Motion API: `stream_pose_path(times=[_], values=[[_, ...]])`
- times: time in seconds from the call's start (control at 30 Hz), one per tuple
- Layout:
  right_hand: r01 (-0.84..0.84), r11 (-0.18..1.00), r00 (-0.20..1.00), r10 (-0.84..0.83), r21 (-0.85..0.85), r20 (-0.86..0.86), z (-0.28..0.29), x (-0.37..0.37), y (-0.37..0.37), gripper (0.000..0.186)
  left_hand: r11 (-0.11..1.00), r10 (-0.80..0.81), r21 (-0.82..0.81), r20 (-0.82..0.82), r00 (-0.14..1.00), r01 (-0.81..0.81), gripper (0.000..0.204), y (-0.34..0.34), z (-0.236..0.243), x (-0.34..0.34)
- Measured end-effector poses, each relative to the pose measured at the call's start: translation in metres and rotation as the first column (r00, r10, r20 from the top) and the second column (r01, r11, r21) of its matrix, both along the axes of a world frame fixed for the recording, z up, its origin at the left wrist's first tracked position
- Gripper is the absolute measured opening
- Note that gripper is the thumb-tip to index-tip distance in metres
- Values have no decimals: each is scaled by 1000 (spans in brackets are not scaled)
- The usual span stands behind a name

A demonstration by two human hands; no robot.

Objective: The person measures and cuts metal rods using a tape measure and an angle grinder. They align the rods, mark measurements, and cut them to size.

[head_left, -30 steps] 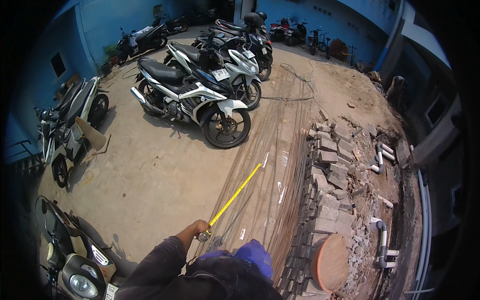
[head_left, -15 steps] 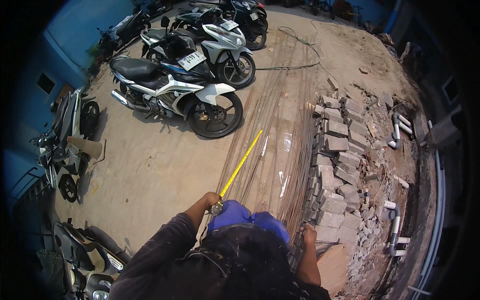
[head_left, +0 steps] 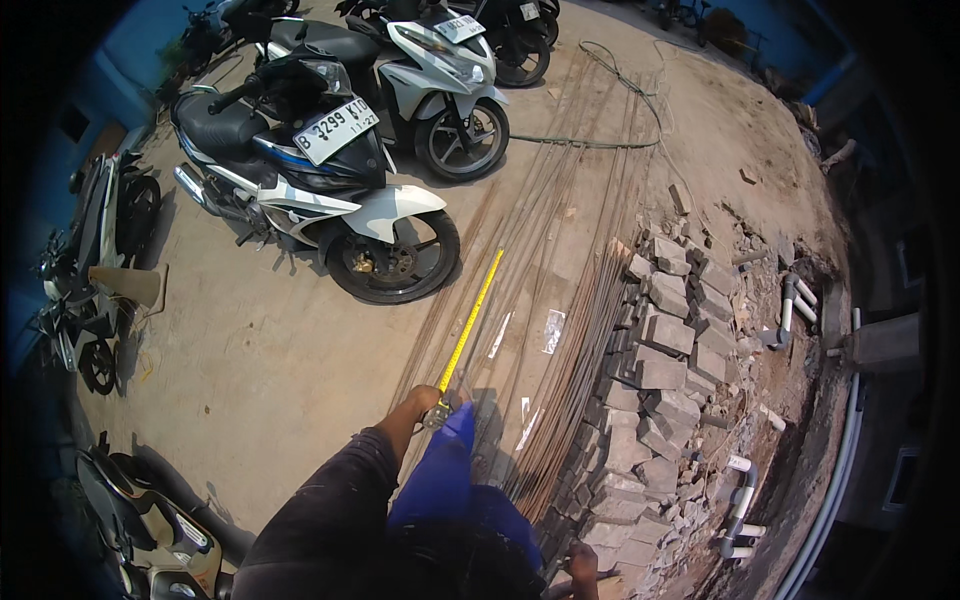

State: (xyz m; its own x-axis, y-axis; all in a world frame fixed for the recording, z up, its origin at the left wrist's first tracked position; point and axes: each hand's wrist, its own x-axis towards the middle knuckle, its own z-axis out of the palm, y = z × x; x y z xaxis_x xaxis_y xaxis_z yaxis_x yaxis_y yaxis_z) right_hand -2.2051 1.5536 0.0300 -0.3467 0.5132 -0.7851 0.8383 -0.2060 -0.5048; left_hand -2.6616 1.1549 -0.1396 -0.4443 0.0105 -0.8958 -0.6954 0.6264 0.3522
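Far left: parked white-and-dark motorcycle (head_left: 100, 215); below, scooter (head_left: 145, 515) cut off by shadowed rim. Next, white-and-black motorcycle (head_left: 305, 205), front wheel close to long metal rods (head_left: 588, 335). Below, left hand (head_left: 422, 402), fingers wrapped around case (head_left: 437, 413) of yellow tape measure (head_left: 470, 325), beside blue trousers (head_left: 440, 470); gripped by case, probably to leave tape free to run straight ahead. Tape extended forward along left part of rods; cannot tell whether touching. Rods laid lengthwise on ground, likely to keep flat. At lower edge, right hand (head_left: 582, 562), shadowed; cannot tell whether grasping anything. Just beyond, grey blocks (head_left: 660, 370) heaped alongside rods, perhaps for compact storage. Far right: pipes (head_left: 787, 308) in rubble.
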Motion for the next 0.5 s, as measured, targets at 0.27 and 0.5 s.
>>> stream_pose_path(times=[0.27,0.5], values=[[-533,841,763,527,-97,374,9,-26,-56,46,773,-634,-178,-241,734,609,33,58,-123,-188],[-289,954,911,299,-76,284,-15,-160,-67,34,956,-289,-92,-157,944,278,42,105,-192,-301]])
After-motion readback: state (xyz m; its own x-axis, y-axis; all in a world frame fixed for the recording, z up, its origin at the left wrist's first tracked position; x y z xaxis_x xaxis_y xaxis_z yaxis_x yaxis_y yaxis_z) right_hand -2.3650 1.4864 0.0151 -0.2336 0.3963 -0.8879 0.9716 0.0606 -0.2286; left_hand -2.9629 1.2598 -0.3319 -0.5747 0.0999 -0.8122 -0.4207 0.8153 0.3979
